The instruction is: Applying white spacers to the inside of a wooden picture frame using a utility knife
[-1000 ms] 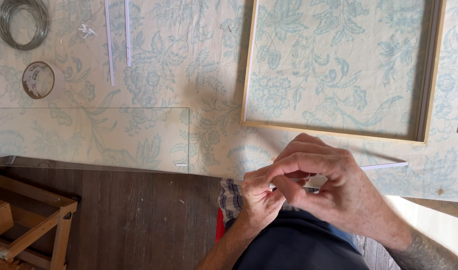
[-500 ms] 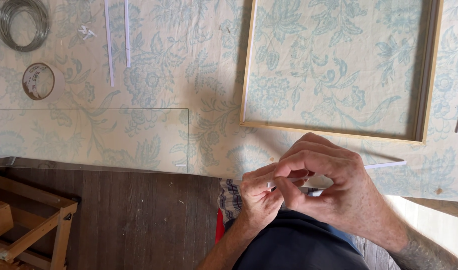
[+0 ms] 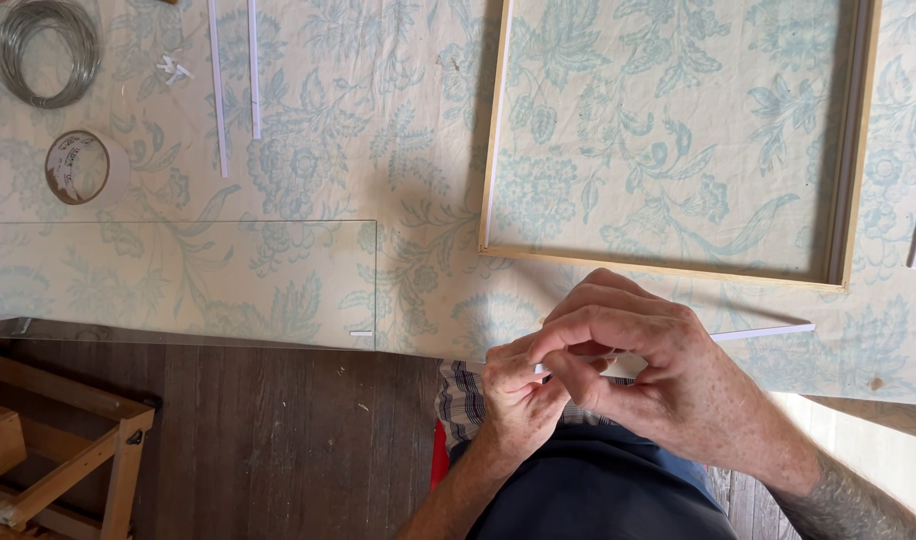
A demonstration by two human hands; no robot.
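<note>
Both hands (image 3: 618,370) pinching white strip (image 3: 768,331) below wooden frame (image 3: 658,268).

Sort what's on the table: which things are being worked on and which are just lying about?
In hand:
white strip, pinched by left hand and right hand
wooden frame, just beyond the hands

Lying about:
glass sheet
tape roll
wire coil
two spare strips
</note>
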